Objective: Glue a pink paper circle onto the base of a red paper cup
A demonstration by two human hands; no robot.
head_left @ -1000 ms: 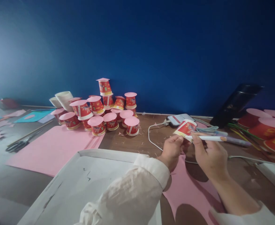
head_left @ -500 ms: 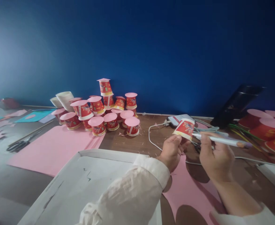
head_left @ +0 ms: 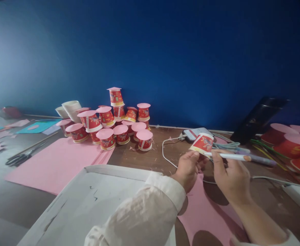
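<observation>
My left hand (head_left: 189, 171) is closed on the rim of a red printed paper cup (head_left: 202, 143), held upside down and tilted above the table. In my right hand (head_left: 229, 174) is a white pen-like stick (head_left: 230, 156), gripped like a pencil. Its tip meets the cup's lower edge on the right; whether it touches I cannot tell. Below both hands lies a pink paper sheet (head_left: 199, 212) with round holes cut out. Several upturned red cups (head_left: 144, 140) with pink paper discs on top stand stacked to the left.
A phone (head_left: 192, 133) with a white cable lies behind the cup. A dark bottle (head_left: 259, 119) leans at the right near red cups (head_left: 293, 147). At the left are scissors (head_left: 20, 159), a pink sheet (head_left: 52, 167) and white stacked cups (head_left: 71, 111); a white box lid (head_left: 88, 205) lies in front.
My right hand has moved slightly left, bringing the white stick's tip to the cup's lower edge. The cup stays in my left hand, nearly in place.
</observation>
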